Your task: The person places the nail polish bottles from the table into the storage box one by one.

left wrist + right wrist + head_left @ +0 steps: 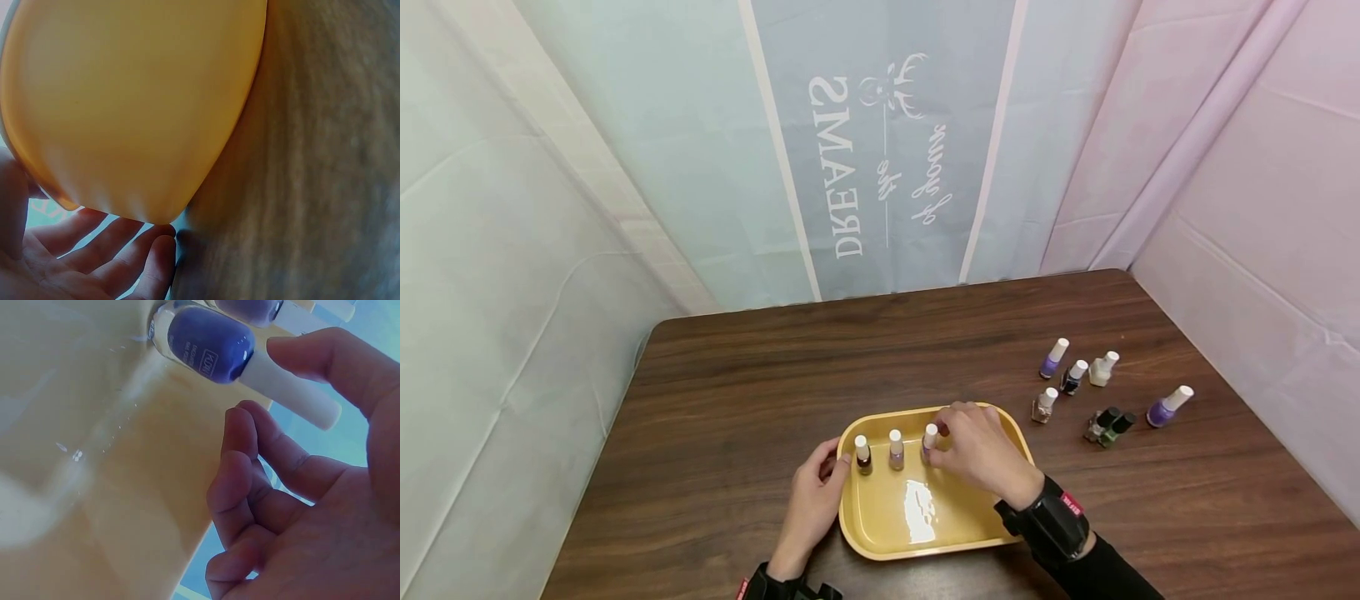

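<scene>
Between right thumb point(312, 353) and fingers point(231, 481): white-capped bottle point(209, 347).

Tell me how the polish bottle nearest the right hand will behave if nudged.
The polish bottle may tip if pushed at its white cap, being tall and narrow. Once down, its rounded body could roll, though the raised rim of the yellow tray would probably stop it. Its glossy surface looks rigid and possibly slippery.

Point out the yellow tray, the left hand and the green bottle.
Yellow tray point(880, 512): head view, bare floor.
Left hand point(815, 498): head view, back of hand.
Green bottle point(1108, 437): head view, body.
</scene>
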### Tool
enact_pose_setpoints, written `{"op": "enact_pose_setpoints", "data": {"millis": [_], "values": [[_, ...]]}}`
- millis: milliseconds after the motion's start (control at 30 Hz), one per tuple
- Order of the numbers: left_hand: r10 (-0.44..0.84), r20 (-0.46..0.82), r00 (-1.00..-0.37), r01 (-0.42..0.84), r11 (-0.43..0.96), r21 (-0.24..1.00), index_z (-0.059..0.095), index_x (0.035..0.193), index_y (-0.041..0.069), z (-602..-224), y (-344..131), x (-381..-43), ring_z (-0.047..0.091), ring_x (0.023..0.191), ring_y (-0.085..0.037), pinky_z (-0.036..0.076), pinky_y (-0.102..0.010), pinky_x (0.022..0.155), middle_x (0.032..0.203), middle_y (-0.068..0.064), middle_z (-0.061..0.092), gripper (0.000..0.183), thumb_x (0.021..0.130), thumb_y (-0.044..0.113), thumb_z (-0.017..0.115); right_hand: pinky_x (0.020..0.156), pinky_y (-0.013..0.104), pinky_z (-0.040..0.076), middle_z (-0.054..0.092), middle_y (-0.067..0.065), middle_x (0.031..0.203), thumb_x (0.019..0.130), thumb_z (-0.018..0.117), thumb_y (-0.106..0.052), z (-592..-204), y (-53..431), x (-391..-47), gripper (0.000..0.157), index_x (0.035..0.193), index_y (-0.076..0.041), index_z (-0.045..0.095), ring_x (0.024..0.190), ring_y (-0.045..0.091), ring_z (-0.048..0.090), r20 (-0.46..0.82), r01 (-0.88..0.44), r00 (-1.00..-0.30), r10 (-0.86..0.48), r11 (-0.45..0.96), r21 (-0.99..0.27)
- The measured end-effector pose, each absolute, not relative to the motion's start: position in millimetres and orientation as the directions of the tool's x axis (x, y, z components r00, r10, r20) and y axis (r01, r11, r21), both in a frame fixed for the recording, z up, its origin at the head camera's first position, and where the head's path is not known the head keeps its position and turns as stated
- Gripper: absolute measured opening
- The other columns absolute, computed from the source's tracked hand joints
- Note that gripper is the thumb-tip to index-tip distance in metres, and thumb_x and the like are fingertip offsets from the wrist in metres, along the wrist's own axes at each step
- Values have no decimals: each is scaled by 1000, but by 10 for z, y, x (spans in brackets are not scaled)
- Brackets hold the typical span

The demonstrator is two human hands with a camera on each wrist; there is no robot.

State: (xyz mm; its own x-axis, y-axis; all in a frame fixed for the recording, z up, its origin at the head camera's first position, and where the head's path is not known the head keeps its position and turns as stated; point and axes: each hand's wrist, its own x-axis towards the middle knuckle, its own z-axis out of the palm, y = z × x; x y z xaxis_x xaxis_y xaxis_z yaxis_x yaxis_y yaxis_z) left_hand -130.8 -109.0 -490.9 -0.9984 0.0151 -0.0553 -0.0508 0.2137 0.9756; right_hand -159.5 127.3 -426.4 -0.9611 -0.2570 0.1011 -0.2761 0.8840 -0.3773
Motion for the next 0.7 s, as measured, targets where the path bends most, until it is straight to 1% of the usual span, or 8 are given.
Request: {"op": "enact_pose_setpoints", "data": {"millis": [167,267,500,700], "values": [[14,-60,-998,-56,209,976,56,130,1,-4901,-1087,-1307,68,98,-22,56,-23,73,115,-21,66,35,98,17,55,73,35,34,66,-4,84,70,83,-33,-4236,1307,-1590,30,88,-13,71,81,15,58,93,-265,-964,-249,883,-386],[21,-66,-998,-60,209,976,55,131,1,-4890,-1079,-1306,68,100,-23,57,-25,75,118,-22,65,36,98,18,55,72,34,32,66,-3,84,69,83,-31,-4202,1342,-1585,31,90,-11,71,81,16,58,81,-253,-967,-240,884,-394],[21,-66,-998,-60,215,975,56,130,1,-4872,-1065,-1303,68,99,-23,56,-24,74,117,-22,66,36,98,19,55,78,37,33,65,-3,87,71,78,-25,-4133,1428,-1562,28,93,-10,70,87,16,56,58,-223,-974,-219,878,-423],[8,-62,-998,-58,207,977,57,129,1,-4868,-1079,-1287,68,99,-22,57,-24,75,117,-22,66,35,98,17,55,78,37,31,64,-3,88,75,72,-21,-4088,1482,-1561,23,95,-10,70,87,16,54,50,-220,-974,-222,867,-447]]}}
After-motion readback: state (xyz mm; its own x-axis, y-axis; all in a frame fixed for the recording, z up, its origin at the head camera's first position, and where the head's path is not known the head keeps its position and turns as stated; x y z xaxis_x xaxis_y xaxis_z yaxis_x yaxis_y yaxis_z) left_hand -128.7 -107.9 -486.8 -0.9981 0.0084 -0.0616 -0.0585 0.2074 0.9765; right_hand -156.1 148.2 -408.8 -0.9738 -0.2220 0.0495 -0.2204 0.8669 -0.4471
